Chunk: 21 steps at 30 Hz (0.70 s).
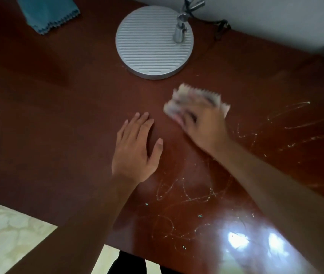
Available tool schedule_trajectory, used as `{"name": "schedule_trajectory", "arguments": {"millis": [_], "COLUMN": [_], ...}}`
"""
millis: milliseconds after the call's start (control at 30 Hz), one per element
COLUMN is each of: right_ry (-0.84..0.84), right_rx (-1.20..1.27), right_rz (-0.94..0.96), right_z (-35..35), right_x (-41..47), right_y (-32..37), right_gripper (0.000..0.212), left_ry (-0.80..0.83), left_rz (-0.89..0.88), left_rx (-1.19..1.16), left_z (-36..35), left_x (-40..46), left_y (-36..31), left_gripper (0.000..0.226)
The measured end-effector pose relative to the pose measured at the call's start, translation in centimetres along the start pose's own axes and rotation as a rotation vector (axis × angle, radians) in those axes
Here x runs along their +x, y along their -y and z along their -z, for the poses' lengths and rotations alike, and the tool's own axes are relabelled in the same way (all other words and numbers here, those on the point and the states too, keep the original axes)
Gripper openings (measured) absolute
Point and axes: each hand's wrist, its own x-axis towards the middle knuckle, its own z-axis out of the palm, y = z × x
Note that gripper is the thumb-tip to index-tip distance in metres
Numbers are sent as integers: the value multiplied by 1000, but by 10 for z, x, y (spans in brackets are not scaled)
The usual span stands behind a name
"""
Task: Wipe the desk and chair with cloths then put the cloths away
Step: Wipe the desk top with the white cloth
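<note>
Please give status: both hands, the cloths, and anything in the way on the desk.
Left hand flat on desk. Right hand grips white cloth, blurred. Blue cloth lies far left. Lamp base just beyond.

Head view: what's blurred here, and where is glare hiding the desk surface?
Head view: the right hand and the pale zigzag-edged cloth it grips are smeared by motion blur; the left hand, flat on the dark red-brown wooden desk, is fairly sharp. Bright glare patches at the near right edge wash out the whitish scribble marks there; the far left corner lies in shadow.
</note>
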Motion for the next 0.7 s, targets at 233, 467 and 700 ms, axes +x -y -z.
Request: {"name": "schedule_trajectory", "arguments": {"millis": [233,467,700], "right_ry": [-60,9,124], "right_rx": [31,50,92], "right_rz": [-100,70,252], "right_z": [34,5,1], "right_x": [36,29,14], "right_y": [-48,-1,-3], "right_gripper": [24,27,23], "left_ry": [-6,-21,-34], "left_rz": [7,4,19], "left_rx": [3,-12,-53], "left_z": [-2,-4,-2], "left_x": [-1,-1,-2], "left_y": [1,1,-1], "left_gripper": [53,51,49]}}
